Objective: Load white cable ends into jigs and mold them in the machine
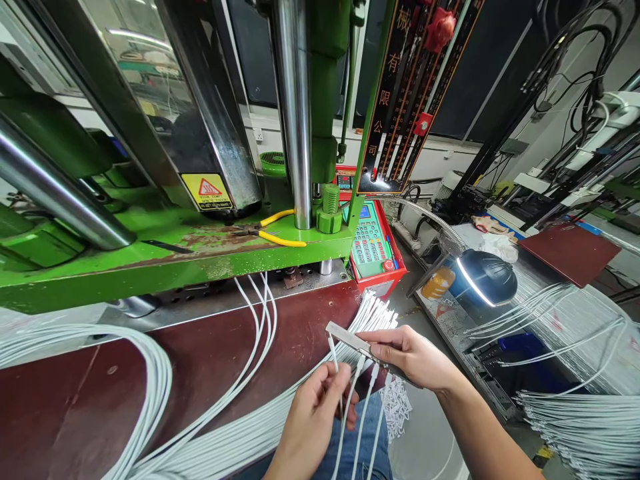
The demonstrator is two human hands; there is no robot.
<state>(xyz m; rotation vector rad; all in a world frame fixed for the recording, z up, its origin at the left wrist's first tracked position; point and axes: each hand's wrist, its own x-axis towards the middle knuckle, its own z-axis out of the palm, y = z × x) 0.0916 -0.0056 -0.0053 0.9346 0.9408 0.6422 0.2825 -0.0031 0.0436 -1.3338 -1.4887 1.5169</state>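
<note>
A flat grey metal bar [349,337] is gripped at its right part by my right hand [413,357], thumb on top. White cables [356,443] hang from the bar, their connector ends at its lower edge. My left hand [323,403] pinches one white cable [333,350] just below its tip, at the bar's left end. Behind the bar, a thick bundle of white cables [250,427] runs along the dark red board [200,373], with its ends fanned out near the control box.
A green press [215,267] stands ahead, with yellow-handled pliers [280,238] on its ledge. A red control box [373,247] is beside it. At right are a lamp [483,277] and more cables [585,427]. Small white pieces [396,407] lie below my hands.
</note>
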